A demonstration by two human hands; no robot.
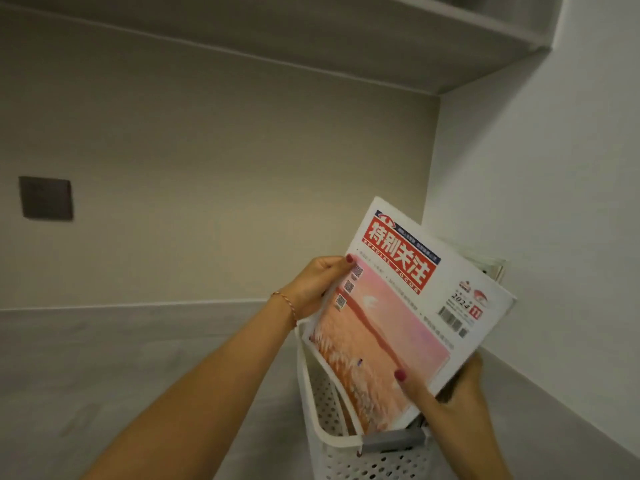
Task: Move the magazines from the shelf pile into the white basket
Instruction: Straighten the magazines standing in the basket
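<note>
Perforated white basket [332, 441] sat just below both grips, left hand [313, 284] and right hand [450, 386] pinching the magazine [408, 306], which probably needed tilting upright before release.

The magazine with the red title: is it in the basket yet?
Partly: magazine lower corner dips inside white basket; both hands grip it.

Grey shelf surface [121, 368] runs from back wall to right side wall, faint wood-grain look. White perforated basket [332, 441] stands directly on it near right corner, grey label clip on near rim. Second shelf board [311, 53] overhead, underside visible, same grey tone. Rest of lower shelf surface partly hidden by forearms.
</note>
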